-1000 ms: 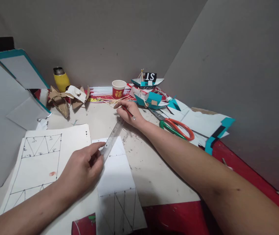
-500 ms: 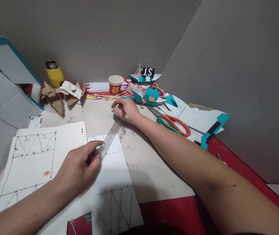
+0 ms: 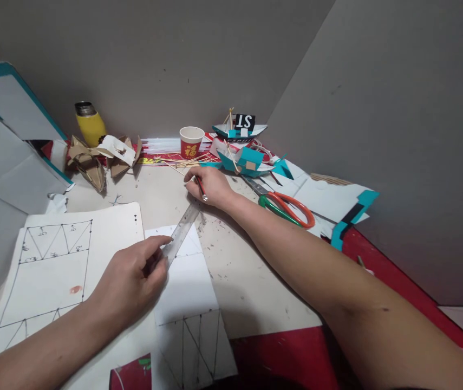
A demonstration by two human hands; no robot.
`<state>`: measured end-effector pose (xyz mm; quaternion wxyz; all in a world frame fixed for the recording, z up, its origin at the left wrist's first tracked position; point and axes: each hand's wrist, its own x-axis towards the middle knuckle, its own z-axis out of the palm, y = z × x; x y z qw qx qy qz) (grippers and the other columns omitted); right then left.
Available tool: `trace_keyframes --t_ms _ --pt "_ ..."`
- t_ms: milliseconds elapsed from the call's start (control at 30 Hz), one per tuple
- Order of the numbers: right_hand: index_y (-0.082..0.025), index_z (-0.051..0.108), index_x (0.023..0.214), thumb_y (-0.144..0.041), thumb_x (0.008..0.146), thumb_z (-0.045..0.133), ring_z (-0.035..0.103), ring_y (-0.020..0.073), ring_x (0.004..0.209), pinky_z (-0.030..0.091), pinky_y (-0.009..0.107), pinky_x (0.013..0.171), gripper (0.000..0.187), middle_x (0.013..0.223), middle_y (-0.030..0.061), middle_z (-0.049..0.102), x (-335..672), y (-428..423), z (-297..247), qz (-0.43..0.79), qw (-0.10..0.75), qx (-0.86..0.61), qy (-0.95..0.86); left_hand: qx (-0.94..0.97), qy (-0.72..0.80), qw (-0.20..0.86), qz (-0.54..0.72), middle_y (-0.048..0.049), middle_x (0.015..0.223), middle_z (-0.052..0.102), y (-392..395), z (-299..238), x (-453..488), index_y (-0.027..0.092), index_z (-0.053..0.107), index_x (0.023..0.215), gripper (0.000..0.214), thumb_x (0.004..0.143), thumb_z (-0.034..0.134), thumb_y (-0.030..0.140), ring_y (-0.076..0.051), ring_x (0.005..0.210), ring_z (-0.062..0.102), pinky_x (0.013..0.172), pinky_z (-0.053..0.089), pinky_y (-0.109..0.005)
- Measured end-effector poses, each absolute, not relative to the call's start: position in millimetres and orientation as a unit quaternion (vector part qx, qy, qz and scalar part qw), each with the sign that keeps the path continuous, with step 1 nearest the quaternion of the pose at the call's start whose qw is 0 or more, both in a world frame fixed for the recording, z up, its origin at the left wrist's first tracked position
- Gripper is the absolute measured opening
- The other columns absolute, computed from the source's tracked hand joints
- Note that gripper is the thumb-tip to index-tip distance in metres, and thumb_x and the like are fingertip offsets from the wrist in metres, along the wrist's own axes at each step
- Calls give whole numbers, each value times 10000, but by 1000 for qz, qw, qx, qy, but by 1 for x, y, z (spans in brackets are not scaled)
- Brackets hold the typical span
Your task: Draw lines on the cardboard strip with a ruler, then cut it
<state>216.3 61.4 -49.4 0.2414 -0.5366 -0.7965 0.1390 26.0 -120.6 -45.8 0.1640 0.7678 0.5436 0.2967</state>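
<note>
My left hand (image 3: 139,271) pinches the near end of a clear ruler (image 3: 184,227), which slants across a white paper strip (image 3: 186,287) marked with ruled lines and triangles. A red and dark pencil (image 3: 201,189) is gripped in my right hand (image 3: 210,187), beyond the ruler's far end. Its writing tip is hidden behind my fingers. Under my left forearm lies an open notebook page (image 3: 52,281) with a drawn truss-like pattern of lines and dots.
Scissors (image 3: 288,208) with orange and green handles lie right of my right hand. Behind stand a paper cup (image 3: 191,142), two paper boats (image 3: 241,160), thin sticks (image 3: 174,165), cardboard pieces (image 3: 89,165) and a yellow bottle (image 3: 91,125). Cut card (image 3: 324,197) lies at the right.
The pencil has tilted in my right hand, its back end swinging slightly left and toward me. My left hand and the ruler stay almost in place; the view has shifted very slightly.
</note>
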Motion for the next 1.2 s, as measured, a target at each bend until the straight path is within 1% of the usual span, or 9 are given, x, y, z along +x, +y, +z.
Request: trace_keyframes --t_ms 267,600,833,1000,1200 --pt "-177 776 927 -183 782 594 564 189 667 347 291 619 233 760 28 711 216 59 -45 127 223 -541 -801 774 532 154 306 39 630 628 -120 -48 24 152 707 1101 287 882 522 166 -104 520 538 504 429 -222" --pt "-189 787 919 -198 787 603 602 215 716 361 298 634 226 786 41 733 215 61 -49 106 222 -545 -802 772 533 168 301 43 626 623 -120 -50 25 162 698 1104 273 892 528 184 -109 518 536 500 432 -232" --pt "-190 784 926 -205 806 594 603 205 698 374 293 637 225 772 32 734 215 59 -48 107 226 -541 -803 770 540 153 304 44 622 615 -122 -51 25 166 700 1110 289 884 519 176 -112 520 530 506 428 -240" --pt "-193 788 925 -209 804 595 607 213 714 365 299 631 228 790 38 741 215 61 -50 106 226 -542 -802 766 544 176 295 34 627 620 -121 -50 26 158 702 1113 299 885 514 202 -117 516 528 498 426 -247" --pt "-186 788 933 -217 813 592 613 212 726 364 296 632 232 789 41 741 215 59 -49 109 227 -543 -801 758 551 194 289 26 632 641 -118 -47 25 168 713 1100 298 885 517 230 -129 532 556 525 455 -260"
